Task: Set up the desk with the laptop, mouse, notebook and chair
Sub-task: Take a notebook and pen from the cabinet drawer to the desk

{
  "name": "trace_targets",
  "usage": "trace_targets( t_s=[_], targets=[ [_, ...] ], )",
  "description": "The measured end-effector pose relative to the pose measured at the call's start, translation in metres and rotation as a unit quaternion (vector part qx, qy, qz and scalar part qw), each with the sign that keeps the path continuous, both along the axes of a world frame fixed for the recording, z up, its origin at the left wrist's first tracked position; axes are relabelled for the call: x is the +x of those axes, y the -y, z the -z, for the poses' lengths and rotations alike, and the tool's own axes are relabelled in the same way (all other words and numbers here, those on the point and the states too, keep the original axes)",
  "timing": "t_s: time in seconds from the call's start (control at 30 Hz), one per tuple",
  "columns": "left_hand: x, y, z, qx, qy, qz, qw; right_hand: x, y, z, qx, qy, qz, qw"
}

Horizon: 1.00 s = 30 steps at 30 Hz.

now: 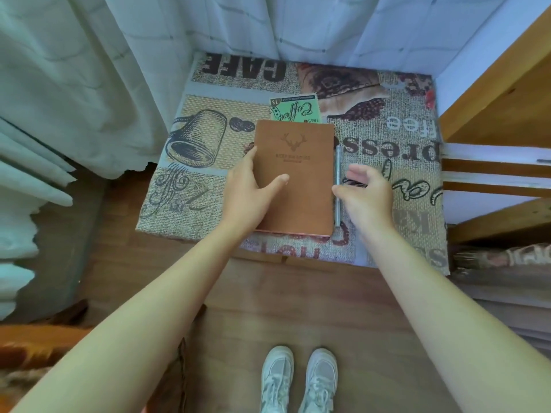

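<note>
A brown notebook (pixel 301 162) with a stamped deer head lies flat on a small table covered by a coffee-print cloth (pixel 214 192). My left hand (pixel 249 189) rests on the notebook's left edge, thumb lying across the cover, fingers along the side. A silver pen (pixel 338 171) lies right beside the notebook's right edge. My right hand (pixel 368 193) hovers over the pen with fingers spread, thumb near the pen's shaft; it holds nothing. No laptop, mouse or chair appears in view.
White curtains (pixel 119 70) hang behind and left of the table. A wooden shelf unit (pixel 501 93) stands on the right, with stacked items on its lower levels. Wooden floor (pixel 298 308) lies below, with white sneakers (pixel 298 380) at the bottom.
</note>
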<state>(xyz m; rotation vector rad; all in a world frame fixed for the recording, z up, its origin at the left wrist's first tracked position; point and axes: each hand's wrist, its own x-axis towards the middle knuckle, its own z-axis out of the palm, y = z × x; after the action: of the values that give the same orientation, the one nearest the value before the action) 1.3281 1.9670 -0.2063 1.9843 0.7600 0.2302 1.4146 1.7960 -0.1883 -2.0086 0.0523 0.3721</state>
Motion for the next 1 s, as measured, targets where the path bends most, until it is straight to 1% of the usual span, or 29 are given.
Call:
trace_targets(
  t_s=[0.07, 0.2, 0.3, 0.43, 0.53, 0.67, 0.87, 1.0],
  targets=[
    [0.0, -0.002, -0.006, -0.088, 0.023, -0.025, 0.996, 0.006, -0.006, -0.002, -0.002, -0.015, -0.015, 1.0],
    [-0.002, -0.007, -0.012, -0.149, 0.061, -0.034, 0.986, 0.011, -0.008, -0.006, 0.0, -0.058, -0.038, 0.998],
    [-0.002, -0.011, -0.018, -0.243, 0.073, -0.061, 0.965, 0.016, -0.003, -0.01, -0.004, -0.082, -0.039, 0.996],
    [-0.009, -0.019, -0.02, -0.307, 0.058, -0.011, 0.95, 0.014, 0.003, -0.011, -0.01, -0.12, -0.071, 0.99],
    [-0.014, -0.019, -0.023, -0.347, 0.032, 0.023, 0.937, 0.013, 0.002, -0.01, -0.013, -0.139, -0.075, 0.987],
    [-0.015, -0.016, -0.023, -0.353, 0.012, 0.042, 0.935, 0.015, 0.0, -0.018, -0.014, -0.177, -0.083, 0.981],
    [-0.025, -0.015, -0.016, -0.349, 0.002, 0.027, 0.937, 0.017, -0.002, -0.022, -0.005, -0.202, -0.055, 0.978],
    [-0.032, -0.014, -0.011, -0.361, -0.004, 0.016, 0.932, 0.018, -0.003, -0.023, 0.012, -0.244, -0.063, 0.968]
  ],
)
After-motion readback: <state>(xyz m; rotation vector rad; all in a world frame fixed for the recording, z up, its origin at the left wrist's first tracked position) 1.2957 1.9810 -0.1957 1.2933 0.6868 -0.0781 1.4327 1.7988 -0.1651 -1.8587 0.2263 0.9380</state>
